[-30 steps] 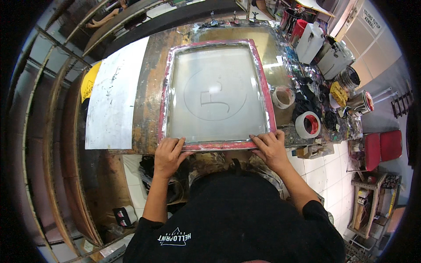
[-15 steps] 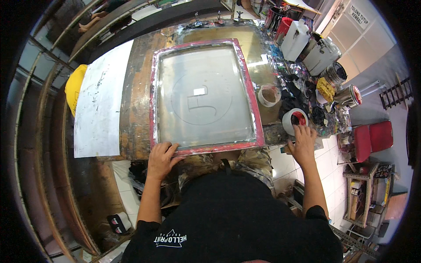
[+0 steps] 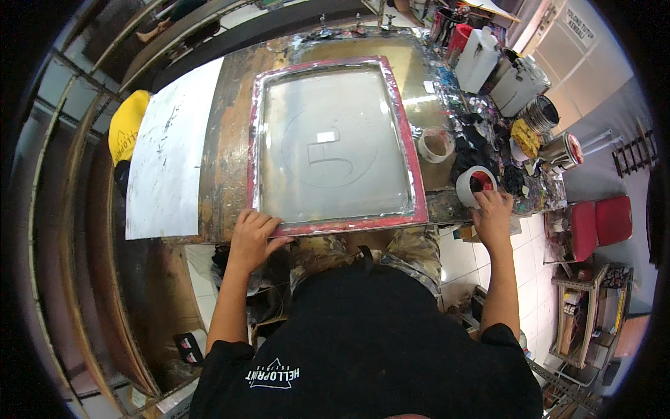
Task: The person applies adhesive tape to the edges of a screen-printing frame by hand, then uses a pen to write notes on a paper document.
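Note:
A screen-printing frame [image 3: 417,174] with red, worn sides and pale stretched mesh lies on the table before me. The mesh bears a faint circle with letter-like shapes inside. My left hand [image 3: 255,237] grips its near left corner, fingers on top and thumb along the near edge. At the table's near right edge, my right hand [image 3: 494,209] has its fingers closed on the near rim of a small white tub [image 3: 463,188]. Red and dark colour shows inside the tub. Another pale, stained tub [image 3: 423,148] stands just beyond it, beside the frame.
A large white sheet [image 3: 167,153] with dark specks covers the table's left side. White jugs [image 3: 477,66], an open can [image 3: 564,151], a yellow sponge-like lump [image 3: 525,140] and dark rags crowd the right. Clamps [image 3: 357,26] line the far edge. A red chair [image 3: 607,220] stands at right.
The whole view has shifted slightly, moving the table's contents up and right in the picture. Both hands keep their places on the frame and the white tub.

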Motion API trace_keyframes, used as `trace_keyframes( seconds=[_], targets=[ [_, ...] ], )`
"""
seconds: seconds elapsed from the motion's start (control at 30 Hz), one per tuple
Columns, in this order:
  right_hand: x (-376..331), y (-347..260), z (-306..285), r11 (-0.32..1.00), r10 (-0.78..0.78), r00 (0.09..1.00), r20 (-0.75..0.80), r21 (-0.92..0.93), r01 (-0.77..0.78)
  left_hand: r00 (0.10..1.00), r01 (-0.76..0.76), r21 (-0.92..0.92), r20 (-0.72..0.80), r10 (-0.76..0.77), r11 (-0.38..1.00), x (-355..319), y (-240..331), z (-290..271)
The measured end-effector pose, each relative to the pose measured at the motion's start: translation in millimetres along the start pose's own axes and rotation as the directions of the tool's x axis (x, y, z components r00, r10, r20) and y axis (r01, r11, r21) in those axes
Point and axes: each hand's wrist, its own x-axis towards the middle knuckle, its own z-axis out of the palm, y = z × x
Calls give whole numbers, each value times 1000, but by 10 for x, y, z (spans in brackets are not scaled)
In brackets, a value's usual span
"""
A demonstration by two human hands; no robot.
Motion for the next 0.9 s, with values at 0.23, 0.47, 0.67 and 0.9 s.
trace_keyframes(
  seconds=[0.23,0.47,0.67,0.9],
  targets=[
    [0,31,28,1000,-27,999,27,-15,27,1000,21,2,4,-21,1000,15,43,-27],
    [-2,11,39,1000,-23,999,23,-15,23,998,17,43,-57,-14,999,18,76,-24],
    [-7,21,64,999,-20,999,37,-29,21,998,21,-17,-67,-22,1000,13,21,19],
    [-14,-19,68,1000,-7,1000,16,-1,7,983,17,-14,-180,-19,1000,-145,-25,198]
  ],
)
